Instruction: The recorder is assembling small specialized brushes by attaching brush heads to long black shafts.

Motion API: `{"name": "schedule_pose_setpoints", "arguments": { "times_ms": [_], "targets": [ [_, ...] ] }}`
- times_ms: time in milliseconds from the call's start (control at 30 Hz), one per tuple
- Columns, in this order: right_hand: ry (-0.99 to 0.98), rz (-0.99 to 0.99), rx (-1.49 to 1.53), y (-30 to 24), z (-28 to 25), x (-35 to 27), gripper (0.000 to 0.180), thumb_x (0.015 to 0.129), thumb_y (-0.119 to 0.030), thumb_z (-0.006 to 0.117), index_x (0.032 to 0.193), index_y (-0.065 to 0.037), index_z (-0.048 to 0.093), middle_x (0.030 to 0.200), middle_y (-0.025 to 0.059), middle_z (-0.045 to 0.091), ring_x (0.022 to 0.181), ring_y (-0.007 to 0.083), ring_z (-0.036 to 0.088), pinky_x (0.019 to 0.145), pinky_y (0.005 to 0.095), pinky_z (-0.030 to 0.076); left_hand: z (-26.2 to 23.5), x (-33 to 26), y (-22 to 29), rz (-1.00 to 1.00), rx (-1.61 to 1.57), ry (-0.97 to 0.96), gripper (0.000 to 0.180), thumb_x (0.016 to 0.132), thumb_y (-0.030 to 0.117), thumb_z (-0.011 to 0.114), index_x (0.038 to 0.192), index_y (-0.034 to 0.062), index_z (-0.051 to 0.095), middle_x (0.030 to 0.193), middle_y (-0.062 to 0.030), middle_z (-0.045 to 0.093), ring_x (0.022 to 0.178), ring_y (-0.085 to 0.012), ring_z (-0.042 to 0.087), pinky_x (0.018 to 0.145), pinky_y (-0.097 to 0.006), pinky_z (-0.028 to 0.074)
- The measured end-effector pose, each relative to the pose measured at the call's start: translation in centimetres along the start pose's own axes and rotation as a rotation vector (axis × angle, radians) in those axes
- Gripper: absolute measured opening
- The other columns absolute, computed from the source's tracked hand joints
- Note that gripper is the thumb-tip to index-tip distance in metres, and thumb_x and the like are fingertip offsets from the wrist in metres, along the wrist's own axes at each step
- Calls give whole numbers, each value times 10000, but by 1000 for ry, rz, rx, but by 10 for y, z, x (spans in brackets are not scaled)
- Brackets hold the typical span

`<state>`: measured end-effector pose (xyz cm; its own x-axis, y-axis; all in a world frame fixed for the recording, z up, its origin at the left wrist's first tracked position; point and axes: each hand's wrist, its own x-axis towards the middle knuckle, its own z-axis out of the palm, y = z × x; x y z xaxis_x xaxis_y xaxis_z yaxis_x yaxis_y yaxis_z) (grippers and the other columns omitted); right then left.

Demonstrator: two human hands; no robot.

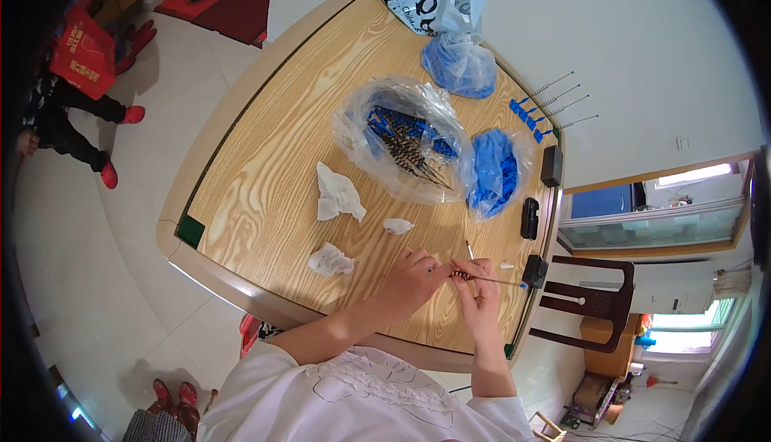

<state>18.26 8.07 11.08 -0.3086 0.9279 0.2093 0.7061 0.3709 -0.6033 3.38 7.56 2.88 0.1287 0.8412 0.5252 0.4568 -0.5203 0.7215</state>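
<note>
Both hands meet over the near right part of the table, with a thin dark rod with a coiled, spring-like section [461, 275] between them. My left hand [416, 280] has its fingertips closed at the coil's left end. My right hand [479, 288] pinches the coil from the other side, and the rod's straight part runs out to the right toward a small blue tip. A slim pen-like stick [471, 250] points up from beside my right fingers; whether they hold it, I cannot tell.
A clear bag [361, 157] holds dark coiled rods and blue pieces. Blue-filled bags [499, 175] stand beside it. Crumpled tissues [337, 193] lie leftward. Coiled rods in blue bases [526, 120] and black boxes [530, 218] line the right edge. Another person [76, 112] is at far left.
</note>
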Motion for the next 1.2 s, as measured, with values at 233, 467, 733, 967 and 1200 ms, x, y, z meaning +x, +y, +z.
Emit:
{"name": "schedule_pose_setpoints", "arguments": {
  "times_ms": [233, 467, 733, 967, 1200],
  "targets": [
    [-234, 127, 325, 14, -46, 59, 424, 827, 50, 605, 1240, -36, 572, 963, 83, 614, 908, 186, 592, 843, 288, 477, -3, -1, 2, 7, 14, -11, 274, 785, 174, 685, 1051, 149, 623, 810, 17, 578, 797, -176, 539, 752, -349, 392],
    [-887, -330, 88, -51, 53, 173, 375, 884, -71, 593, 1255, -116, 574, 1060, 125, 620, 956, 258, 629, 789, 333, 517, 2, -9, -1, 19, 33, -10, 272, 793, 167, 697, 1054, 162, 619, 830, 26, 574, 838, -173, 527, 766, -351, 386],
    [-1013, -488, -157, -30, 106, 190, 245, 860, -129, 621, 1094, -70, 580, 1061, 111, 573, 941, 298, 589, 801, 366, 494, 3, -10, -3, 21, -22, 1, 258, 774, 150, 711, 1020, 146, 633, 810, 21, 566, 813, -189, 524, 766, -360, 383],
    [-225, -130, 80, -5, -12, 140, 310, 825, 21, 578, 1130, -35, 580, 938, 49, 553, 856, 127, 569, 739, 243, 454, -2, -7, -2, 60, 66, 24, 271, 761, 147, 655, 1030, 133, 629, 776, 18, 544, 806, -162, 536, 734, -341, 386],
    [64, 238, 432, 71, -5, -11, 319, 845, 85, 488, 1112, -56, 591, 931, 43, 588, 885, 122, 549, 772, 233, 429, -2, -3, 2, 56, 24, 23, 236, 803, 159, 663, 1034, 122, 630, 772, -4, 576, 767, -191, 541, 740, -353, 383]
  ]
}}
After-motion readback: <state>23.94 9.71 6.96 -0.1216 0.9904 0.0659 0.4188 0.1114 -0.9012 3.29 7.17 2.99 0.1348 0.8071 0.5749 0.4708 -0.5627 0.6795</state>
